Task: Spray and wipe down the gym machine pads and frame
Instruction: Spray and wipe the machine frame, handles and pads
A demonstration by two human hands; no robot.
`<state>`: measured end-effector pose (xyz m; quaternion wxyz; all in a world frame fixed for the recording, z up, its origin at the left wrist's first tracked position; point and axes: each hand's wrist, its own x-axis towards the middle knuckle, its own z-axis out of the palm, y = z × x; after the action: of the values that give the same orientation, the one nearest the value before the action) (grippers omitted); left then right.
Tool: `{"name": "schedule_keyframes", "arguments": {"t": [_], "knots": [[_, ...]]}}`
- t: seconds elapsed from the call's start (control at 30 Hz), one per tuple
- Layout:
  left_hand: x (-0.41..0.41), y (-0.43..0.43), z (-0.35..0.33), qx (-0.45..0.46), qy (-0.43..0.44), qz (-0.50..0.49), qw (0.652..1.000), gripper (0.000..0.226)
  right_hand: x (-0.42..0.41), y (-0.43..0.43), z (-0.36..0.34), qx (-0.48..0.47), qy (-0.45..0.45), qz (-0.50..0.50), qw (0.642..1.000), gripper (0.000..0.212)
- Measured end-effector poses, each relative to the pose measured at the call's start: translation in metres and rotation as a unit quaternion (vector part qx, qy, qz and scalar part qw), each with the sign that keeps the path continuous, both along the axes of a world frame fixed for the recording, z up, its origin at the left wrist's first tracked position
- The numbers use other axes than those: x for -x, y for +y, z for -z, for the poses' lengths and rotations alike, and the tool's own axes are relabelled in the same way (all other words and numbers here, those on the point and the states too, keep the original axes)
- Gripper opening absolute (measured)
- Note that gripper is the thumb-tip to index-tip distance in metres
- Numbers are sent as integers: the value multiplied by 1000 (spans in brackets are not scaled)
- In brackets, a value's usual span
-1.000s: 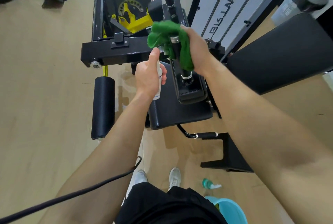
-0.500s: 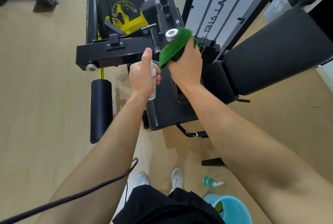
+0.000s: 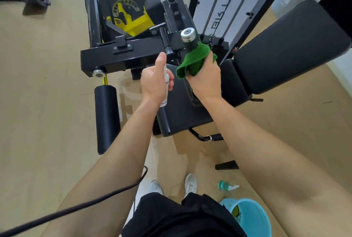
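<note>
Closest in, beside the person's white shoes (image 3: 190, 182), a light blue plastic bucket (image 3: 261, 223) stands on the wooden floor, with a small teal spray bottle (image 3: 226, 186) lying on its side just past it. A thin black cable (image 3: 85, 205) crosses the left forearm.

Further out, the left hand (image 3: 154, 82) has its fingers curled round a slim white spray bottle (image 3: 166, 91), thumb raised at the top; the nozzle is hidden behind it. Just beside it, the right hand (image 3: 205, 78) grips a crumpled green cloth (image 3: 192, 61) wrapped round the black handle post with a chrome end cap (image 3: 187, 35), the cap standing clear above the cloth. Both hands hover over the black padded seat (image 3: 182, 116). The black foam roller (image 3: 106, 118) hangs to the left, and beyond are the black steel crossbeam (image 3: 122, 59), the yellow adjuster plate (image 3: 135, 23) and the large black back pad (image 3: 289, 46).

My guess is the handle is being wiped, with the pads and frame yet to do.

Risks from here:
- Since the bottle sits so near the cloth hand, a squirt could hit skin or miss onto the floor, making it slippery.
- A backward step could knock the bucket or roll on the loose bottle.
- If the cloth slides up past the cap, the grip could slip off.
</note>
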<state>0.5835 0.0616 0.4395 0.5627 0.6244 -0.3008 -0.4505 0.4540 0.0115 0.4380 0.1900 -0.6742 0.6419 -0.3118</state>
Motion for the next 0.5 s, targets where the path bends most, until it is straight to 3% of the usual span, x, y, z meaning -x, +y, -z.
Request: {"name": "schedule_keyframes", "arguments": {"t": [0.3,0.5], "knots": [[-13,-6,-4,20,5,2,1000,66,-34,-19,-53,79,-77,-20,994,63],[-22,-29,-11,26,5,24,999,68,10,2,-14,-13,-78,-43,996,54]]}}
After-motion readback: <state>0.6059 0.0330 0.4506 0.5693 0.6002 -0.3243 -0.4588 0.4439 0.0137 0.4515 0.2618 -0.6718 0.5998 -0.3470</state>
